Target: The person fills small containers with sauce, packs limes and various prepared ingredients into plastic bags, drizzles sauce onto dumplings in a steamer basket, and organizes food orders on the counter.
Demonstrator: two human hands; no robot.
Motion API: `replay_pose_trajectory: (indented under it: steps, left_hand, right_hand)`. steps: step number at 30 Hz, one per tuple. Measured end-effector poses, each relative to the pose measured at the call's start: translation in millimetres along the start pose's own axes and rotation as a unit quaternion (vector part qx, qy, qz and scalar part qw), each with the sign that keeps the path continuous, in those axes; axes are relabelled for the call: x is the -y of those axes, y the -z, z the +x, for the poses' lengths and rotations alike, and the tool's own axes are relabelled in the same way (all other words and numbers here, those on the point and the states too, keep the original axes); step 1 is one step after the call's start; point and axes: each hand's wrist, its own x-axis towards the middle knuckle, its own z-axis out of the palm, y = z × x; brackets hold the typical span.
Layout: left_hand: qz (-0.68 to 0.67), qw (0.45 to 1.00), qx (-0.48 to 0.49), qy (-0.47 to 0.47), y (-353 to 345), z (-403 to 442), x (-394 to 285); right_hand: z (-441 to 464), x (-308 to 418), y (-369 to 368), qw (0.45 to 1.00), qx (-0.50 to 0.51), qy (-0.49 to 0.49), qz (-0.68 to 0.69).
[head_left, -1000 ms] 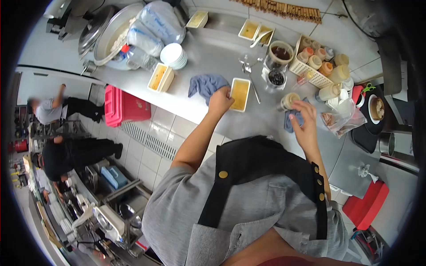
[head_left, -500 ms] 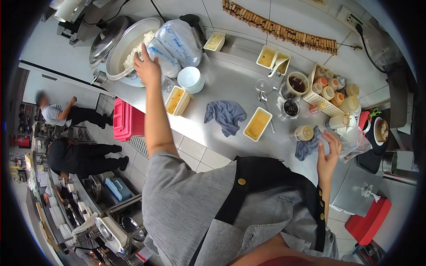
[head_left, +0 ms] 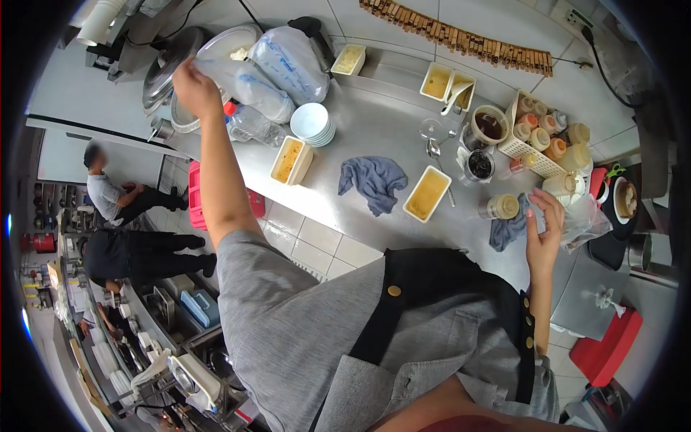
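Observation:
My left hand point(head_left: 196, 90) is closed on the edge of a clear plastic bag point(head_left: 248, 85), stretched over the big metal pot point(head_left: 183, 119) at the upper left. My right hand point(head_left: 545, 227) has its fingers apart and holds nothing, beside a lidded jar point(head_left: 499, 207) and a small blue cloth point(head_left: 509, 232). A rectangular dish of yellow food point(head_left: 427, 194) lies between my arms, with a crumpled blue cloth point(head_left: 373, 185) to its left. A second dish with orange-yellow food point(head_left: 289, 161) stands near white stacked bowls point(head_left: 313, 124).
Sauce bottles fill a white basket point(head_left: 529, 158) at the right, near a dark sauce container point(head_left: 487, 127) and spoons point(head_left: 432, 149). A clear bottle point(head_left: 255, 126) lies by the bags. Two people point(head_left: 108, 193) point(head_left: 144, 253) stand at the left. A red bin point(head_left: 196, 196) is on the floor.
My left hand left the yellow dish, reached over the pot and has since moved left and up, taking hold of the plastic bag. My right hand has moved slightly away from the jar.

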Motion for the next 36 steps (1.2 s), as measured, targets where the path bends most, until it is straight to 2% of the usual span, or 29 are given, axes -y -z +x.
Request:
replay_pose_trajectory:
  steps: [1,2,4,6,7,8,9,10,12,13,15,16,18,20,22,23,25,26,27,29,30,32,33,35,36]
  left_hand:
    - [-0.067,0.991,-0.108,0.033,7,1,-18]
    - [-0.072,0.991,-0.107,0.032,12,2,-34]
    - [-0.196,0.959,-0.203,0.004,21,4,-67]
    - [-0.233,0.956,-0.173,0.031,33,-3,-106]
    - [-0.411,0.896,-0.121,0.121,33,-9,-128]
    - [-0.57,0.792,-0.062,0.208,31,-18,-147]
    - [-0.632,0.742,-0.012,0.224,26,-28,-161]
    - [-0.641,0.733,-0.001,0.227,25,-41,-180]
    - [-0.716,0.623,0.118,0.293,26,-68,-223]
    - [-0.731,0.595,0.154,0.298,22,-83,-240]
    - [-0.745,0.551,0.21,0.31,18,-112,-272]
    - [-0.753,0.527,0.235,0.315,20,-126,-288]
    - [-0.755,0.492,0.281,0.33,20,-154,-317]
    - [-0.754,0.458,0.327,0.34,26,-175,-334]
    - [-0.797,0.296,0.413,0.327,38,-188,-347]
    - [-0.776,0.358,0.444,0.27,42,-195,-349]
    - [-0.615,0.611,0.495,0.057,11,-224,-333]
    - [-0.474,0.701,0.51,-0.155,1,-230,-322]
    - [-0.307,0.746,0.471,-0.356,-7,-238,-312]
    - [-0.284,0.691,0.525,-0.407,-16,-267,-296]
    - [-0.271,0.69,0.532,-0.409,-21,-280,-290]
    - [-0.279,0.697,0.554,-0.359,-37,-300,-278]
    - [-0.288,0.689,0.55,-0.373,-30,-299,-281]
    - [-0.167,0.714,0.525,-0.432,-16,-292,-287]
    - [-0.17,0.712,0.522,-0.438,-17,-293,-285]
  right_hand:
    - [3,2,-1,1.0,-0.003,-0.002,-0.002]
    - [6,5,-1,1.0,0.0,0.023,0.004]
    - [14,12,-5,0.999,0.0,0.043,0.009]
    - [20,25,-12,0.994,0.018,0.087,0.07]
    - [22,31,-19,0.988,0.038,0.074,0.13]
    - [24,38,-27,0.979,0.057,0.061,0.188]
    - [25,43,-39,0.967,0.076,0.038,0.242]
    - [25,49,-48,0.951,0.094,0.013,0.295]
    - [34,75,-46,0.975,-0.01,0.191,0.113]
    - [34,83,-46,0.978,-0.014,0.18,0.102]
    - [30,90,-46,0.933,-0.19,0.305,0.008]
    - [30,89,-42,0.936,-0.19,0.296,-0.002]
    - [30,81,-33,0.924,-0.147,0.352,-0.035]
    - [29,62,-21,0.93,-0.146,0.335,-0.047]
    - [23,40,-1,0.949,-0.169,0.267,0.008]
    - [14,30,11,0.949,-0.177,0.261,-0.002]
    - [-8,12,42,0.942,-0.316,0.108,0.025]
    - [-22,-1,56,0.937,-0.334,0.104,0.001]
    - [-40,-18,69,0.929,-0.368,0.038,-0.004]
    - [-78,-49,92,0.907,-0.416,-0.06,-0.022]
    - [-101,-54,101,0.903,-0.41,-0.128,-0.033]
    - [-137,-66,113,0.886,-0.421,-0.14,-0.138]
    - [-154,-74,115,0.877,-0.433,-0.148,-0.148]
    - [-180,-93,115,0.854,-0.451,-0.196,-0.17]
    - [-187,-99,112,0.85,-0.457,-0.198,-0.172]
